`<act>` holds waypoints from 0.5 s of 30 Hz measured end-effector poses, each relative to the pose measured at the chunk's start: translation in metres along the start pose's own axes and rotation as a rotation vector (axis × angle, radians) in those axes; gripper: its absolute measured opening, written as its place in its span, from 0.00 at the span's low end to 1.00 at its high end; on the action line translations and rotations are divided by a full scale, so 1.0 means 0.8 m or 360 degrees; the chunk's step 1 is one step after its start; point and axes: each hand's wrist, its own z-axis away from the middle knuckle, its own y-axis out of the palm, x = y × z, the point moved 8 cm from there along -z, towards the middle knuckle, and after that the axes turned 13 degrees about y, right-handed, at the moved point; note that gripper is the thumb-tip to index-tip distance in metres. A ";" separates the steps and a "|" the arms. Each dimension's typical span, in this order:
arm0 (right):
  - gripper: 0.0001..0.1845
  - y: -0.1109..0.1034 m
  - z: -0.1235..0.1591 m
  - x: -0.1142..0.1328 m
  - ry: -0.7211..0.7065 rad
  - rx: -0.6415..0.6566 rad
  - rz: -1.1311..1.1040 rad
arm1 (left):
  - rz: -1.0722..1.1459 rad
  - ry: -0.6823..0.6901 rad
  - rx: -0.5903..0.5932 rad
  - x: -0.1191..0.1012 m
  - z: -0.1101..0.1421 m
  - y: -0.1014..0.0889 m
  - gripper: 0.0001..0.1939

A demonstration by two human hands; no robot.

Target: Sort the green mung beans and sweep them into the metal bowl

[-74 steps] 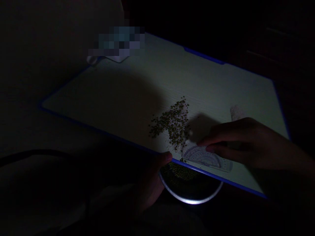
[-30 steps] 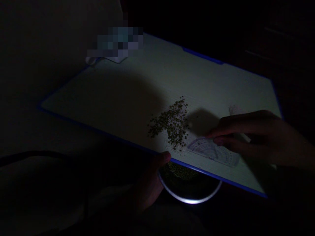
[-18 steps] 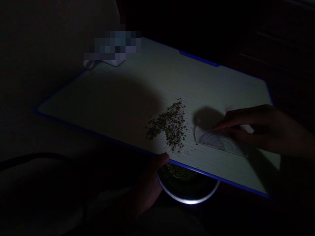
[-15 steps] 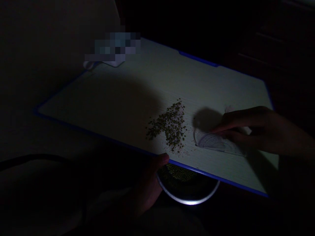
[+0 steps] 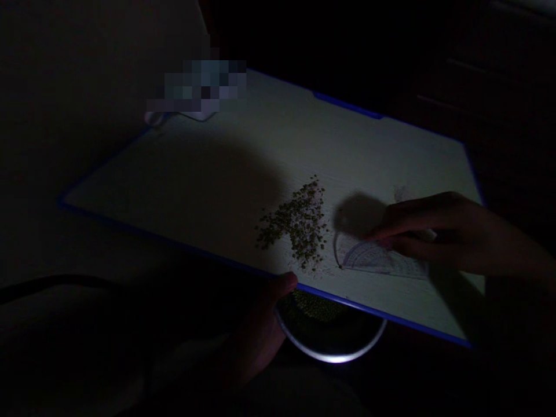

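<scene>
A white board (image 5: 143, 185) with a blue rim spreads before me. On it lies a loose heap of small green beans (image 5: 299, 223), with pale bits among them. My right hand (image 5: 447, 231) pinches a clear plastic protractor (image 5: 384, 263) between thumb and fingers, to the right of the heap and close over the board. My left hand (image 5: 267, 324) grips the near edge of the board, thumb on top; its other fingers are hidden underneath. Just below that edge is a metal bowl (image 5: 334, 357), partly covered by the board, with more green beans (image 5: 321, 305) inside.
A pale object (image 5: 204, 113), mostly blurred out, rests at the board's far left corner. A dark cord or strap (image 5: 56, 281) curves in at the left. Most of the surroundings are too dark to make out.
My right hand has moved slightly left with the protractor, nearer the heap of beans. My left hand keeps its hold on the board edge.
</scene>
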 end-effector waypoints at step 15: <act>0.11 0.016 0.001 0.012 -0.0105 0.0089 0.0008 | 0.0000 -0.0019 0.0027 0.006 -0.001 -0.007 0.13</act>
